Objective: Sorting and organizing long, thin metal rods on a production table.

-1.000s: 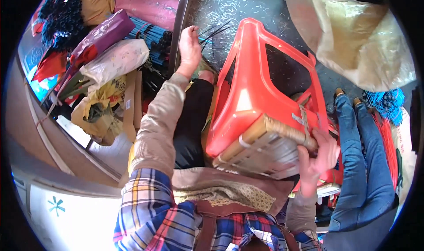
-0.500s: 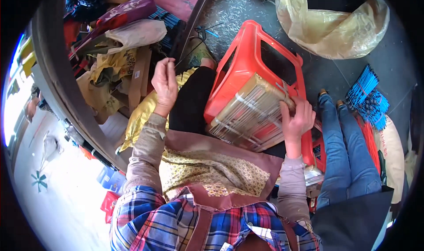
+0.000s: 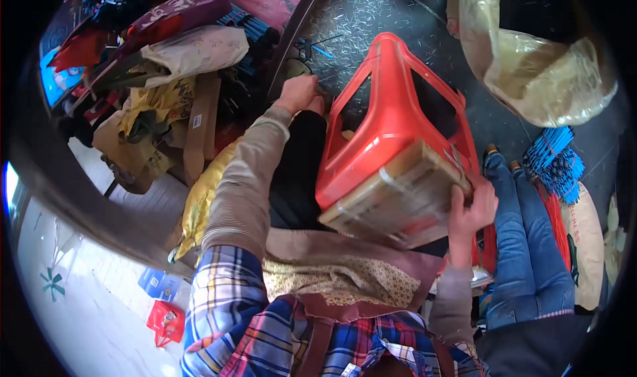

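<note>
A red plastic stool stands in front of my lap. Against its near side leans a flat, tan wooden frame, tilted and blurred, with pale tape bands around it. My right hand grips the frame's right edge, thumb on the near face and fingers behind. My left hand is closed low beside my dark-trousered leg, near the foot; what its fingers hold, if anything, is hidden. Close to it lie a dark cord and a thin blue stick.
Bundled blue sticks lie at right, beside a person's jeans-clad legs. A yellowish plastic bag stands far right. Bags, paper and cardboard crowd the left behind a dark curved edge. Small slivers litter the floor.
My left hand has swung forward and down toward the foot, from a raised pinch on a dark cord. The frame has shifted right and tilted, with my right hand still on its edge.
</note>
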`<state>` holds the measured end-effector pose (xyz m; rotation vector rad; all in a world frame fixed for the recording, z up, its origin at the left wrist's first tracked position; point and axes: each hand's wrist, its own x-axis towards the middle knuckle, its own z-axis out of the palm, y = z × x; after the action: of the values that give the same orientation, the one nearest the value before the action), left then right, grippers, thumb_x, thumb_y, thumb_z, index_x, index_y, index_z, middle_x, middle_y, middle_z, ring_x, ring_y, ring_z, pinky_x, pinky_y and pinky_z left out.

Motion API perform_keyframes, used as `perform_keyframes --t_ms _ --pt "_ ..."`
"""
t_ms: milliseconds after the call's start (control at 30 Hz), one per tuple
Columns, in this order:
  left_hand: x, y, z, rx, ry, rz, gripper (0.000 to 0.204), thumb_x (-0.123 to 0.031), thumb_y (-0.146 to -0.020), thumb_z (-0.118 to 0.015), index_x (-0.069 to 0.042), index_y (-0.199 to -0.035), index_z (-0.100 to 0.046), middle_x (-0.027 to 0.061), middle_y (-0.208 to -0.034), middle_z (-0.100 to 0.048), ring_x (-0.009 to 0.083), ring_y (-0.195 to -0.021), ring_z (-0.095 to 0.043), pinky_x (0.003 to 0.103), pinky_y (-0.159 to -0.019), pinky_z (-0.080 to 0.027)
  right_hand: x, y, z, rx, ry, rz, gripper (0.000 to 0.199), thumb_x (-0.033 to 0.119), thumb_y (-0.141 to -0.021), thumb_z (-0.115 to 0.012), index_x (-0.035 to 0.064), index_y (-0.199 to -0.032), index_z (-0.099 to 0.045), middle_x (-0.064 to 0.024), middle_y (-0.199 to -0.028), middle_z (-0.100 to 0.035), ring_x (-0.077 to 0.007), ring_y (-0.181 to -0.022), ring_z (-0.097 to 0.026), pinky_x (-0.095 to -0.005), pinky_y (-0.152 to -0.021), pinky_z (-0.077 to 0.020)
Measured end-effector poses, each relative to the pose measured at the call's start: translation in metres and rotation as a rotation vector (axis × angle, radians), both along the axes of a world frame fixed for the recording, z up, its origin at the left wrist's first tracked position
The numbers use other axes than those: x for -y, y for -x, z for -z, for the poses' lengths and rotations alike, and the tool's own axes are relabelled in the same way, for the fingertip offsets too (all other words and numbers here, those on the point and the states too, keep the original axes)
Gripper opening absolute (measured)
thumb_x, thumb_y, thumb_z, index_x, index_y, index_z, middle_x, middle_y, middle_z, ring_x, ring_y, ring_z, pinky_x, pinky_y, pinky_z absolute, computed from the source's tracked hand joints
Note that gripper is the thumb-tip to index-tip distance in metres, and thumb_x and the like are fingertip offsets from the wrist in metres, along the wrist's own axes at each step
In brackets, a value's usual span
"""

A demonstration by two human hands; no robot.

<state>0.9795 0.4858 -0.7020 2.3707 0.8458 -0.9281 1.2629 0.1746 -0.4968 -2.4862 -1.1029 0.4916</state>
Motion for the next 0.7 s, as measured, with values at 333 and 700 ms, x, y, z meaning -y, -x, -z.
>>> perform_keyframes --t_ms 333,700 --pt "-0.046 -0.047 0.163 -0.077 -0.163 0.012 0.009 -0.009 -0.083 -0.057 -0.007 -0.086 -0.066 0.0158 -0.095 -0.068 0.0333 -0.086 -0.069 0.045 -0.07 -0.056 -0.002 0.003 -0.004 -0.089 0.074 0.015 0.048 0.043 -0.09 -0.054 -0.0029 -0.1 -0.065 -0.018 -0.095 -0.065 -0.0339 -0.087 -0.06 -0.041 -0.081 -0.0455" --pt "-0.043 -0.055 0.194 0.028 -0.286 0.071 0.017 -0.008 -0.088 -0.051 -0.006 -0.1 -0.064 0.0136 -0.099 -0.067 0.031 -0.088 -0.069 0.043 -0.071 -0.057 -0.006 0.005 -0.004 -0.084 0.102 0.071 0.07 0.065 -0.092 -0.043 -0.0024 -0.096 -0.062 -0.0179 -0.09 -0.065 -0.0327 -0.081 -0.061 -0.0416 -0.076 -0.0447"
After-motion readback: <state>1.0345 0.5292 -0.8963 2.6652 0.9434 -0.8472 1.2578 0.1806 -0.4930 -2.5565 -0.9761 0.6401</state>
